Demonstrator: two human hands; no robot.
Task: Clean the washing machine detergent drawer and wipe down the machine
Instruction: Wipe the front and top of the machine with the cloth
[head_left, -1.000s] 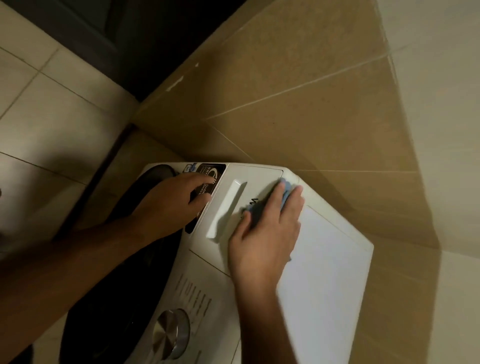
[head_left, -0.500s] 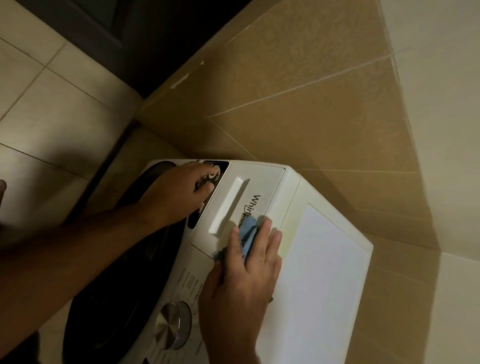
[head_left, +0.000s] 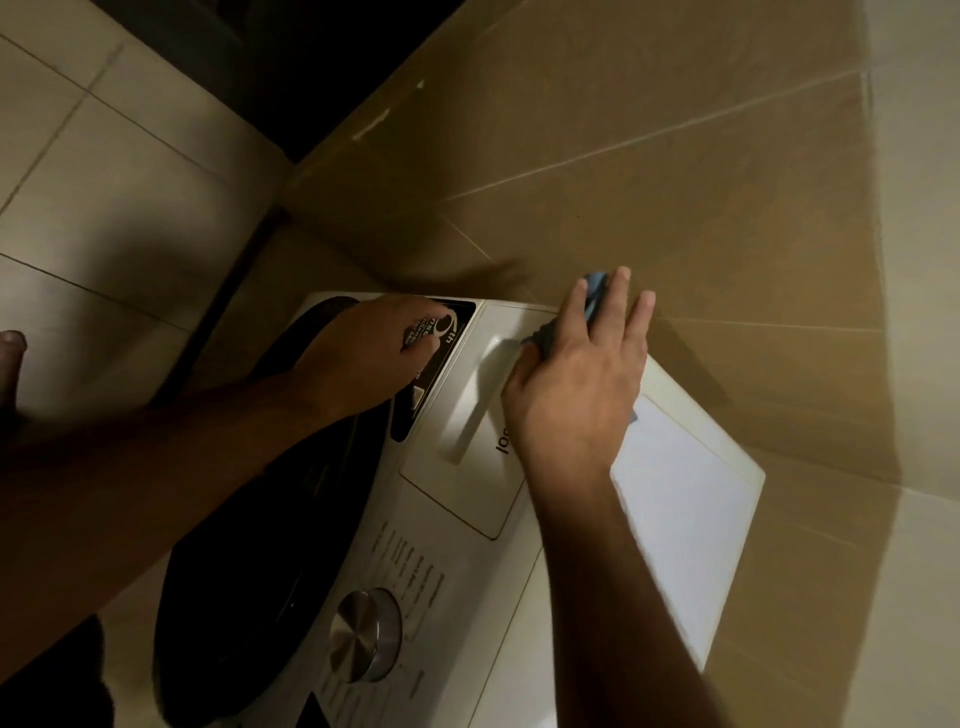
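Two bare hands are working on the white washing machine (head_left: 519, 649), which is standing in a corner against the brown tiled wall (head_left: 675, 182). The right hand (head_left: 576, 384) is lying palm-down over the upper far corner of the detergent drawer front (head_left: 467, 483), with its fingers (head_left: 636, 325) straight and slightly spread, reaching past the machine's top edge. It is pressing a blue cloth (head_left: 595, 291) flat against the machine; the cloth is lying under the palm and fingers, with one blue part showing between the index and middle fingers near the fingertips and a darker fold showing beside the thumb. The recessed drawer handle (head_left: 475, 410) is lying just left of this hand, uncovered, and the printed lettering on the drawer front is partly hidden by the wrist. The left hand (head_left: 363, 358) is resting on the black label panel (head_left: 431, 374) just left of the drawer, its fingers curled loosely down against the panel and holding nothing; its forearm is crossing the dark round door (head_left: 249, 545). A silver control dial (head_left: 363, 634) is sitting lower on the front panel, well apart from both hands. The flat white top surface (head_left: 685, 509) is lying to the right of the right forearm.
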